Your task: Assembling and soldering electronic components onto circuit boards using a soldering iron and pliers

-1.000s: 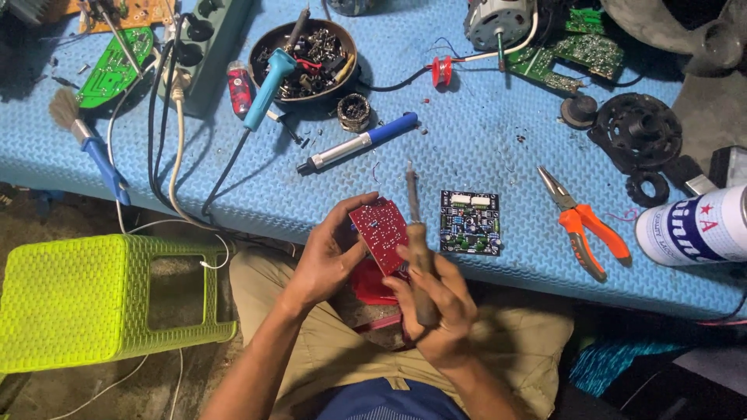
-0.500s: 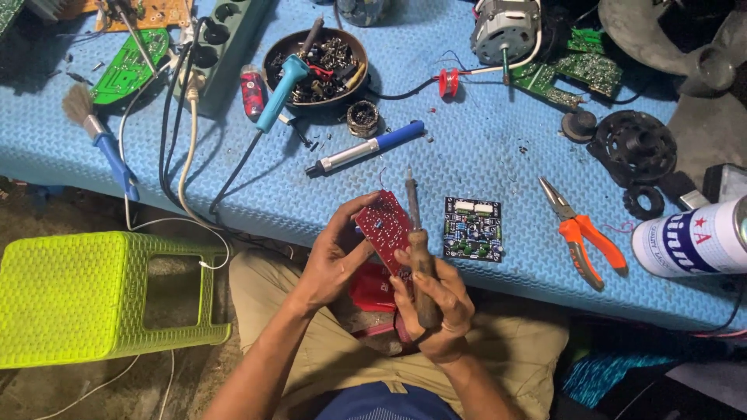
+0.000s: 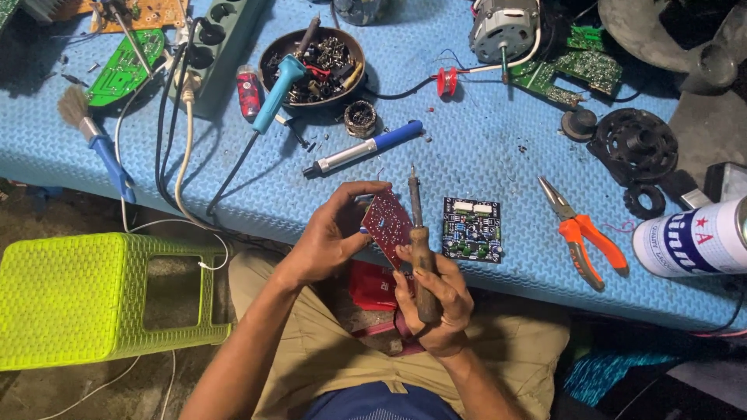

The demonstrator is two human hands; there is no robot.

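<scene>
red circuit board [image 3: 387,225] tilted slightly, hands steady

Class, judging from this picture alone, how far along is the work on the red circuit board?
Done: tools lie ready on the blue mat, and a second circuit board rests there. In hand: the left hand tilts the red circuit board, the right hand grips a soldering iron beside it. Left: its tip points away, so no joint is being touched.

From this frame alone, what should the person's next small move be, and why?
Probably tilt the soldering iron tip down onto the red circuit board. The left hand holds the board tilted up, solder side showing, while the right hand grips the iron's wooden handle with the tip pointing up past the board, not touching it.
</scene>
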